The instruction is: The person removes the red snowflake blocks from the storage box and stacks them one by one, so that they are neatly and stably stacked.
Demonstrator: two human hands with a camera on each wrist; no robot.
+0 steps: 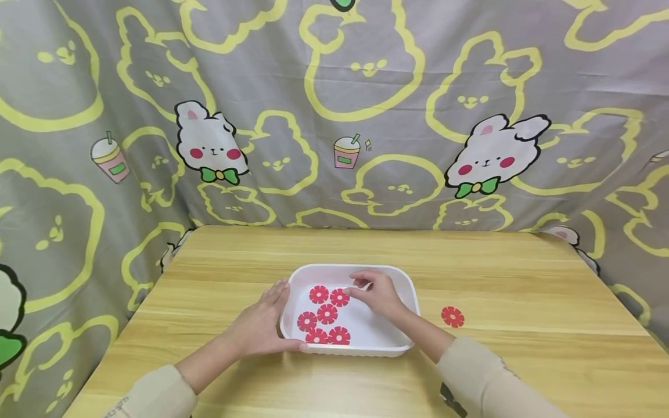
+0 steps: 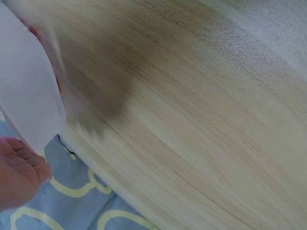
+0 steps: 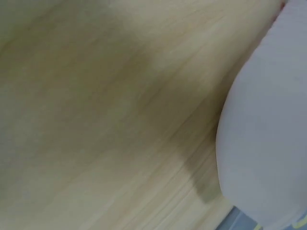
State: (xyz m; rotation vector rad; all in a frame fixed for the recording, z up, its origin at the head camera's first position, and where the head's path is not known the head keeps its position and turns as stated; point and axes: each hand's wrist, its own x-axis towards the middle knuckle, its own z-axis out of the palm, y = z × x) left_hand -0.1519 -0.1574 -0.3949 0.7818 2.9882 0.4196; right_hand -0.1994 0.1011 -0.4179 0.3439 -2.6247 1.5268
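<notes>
A white plastic tray stands on the table. Inside, mostly in its left half, lie several red notched, flower-shaped discs. My left hand holds the tray's left front corner, thumb on the front rim and fingers along the left side. In the left wrist view, part of that hand shows beside the tray wall. My right hand reaches over the tray with bent fingers. Its thumb tip is at the upper right disc, with a gap between thumb and fingers. The right wrist view shows only the tray's outside.
One more red disc lies on the wooden table, right of the tray. A dark object, partly hidden, shows under my right sleeve. A grey curtain with yellow outlines and rabbits hangs behind the table.
</notes>
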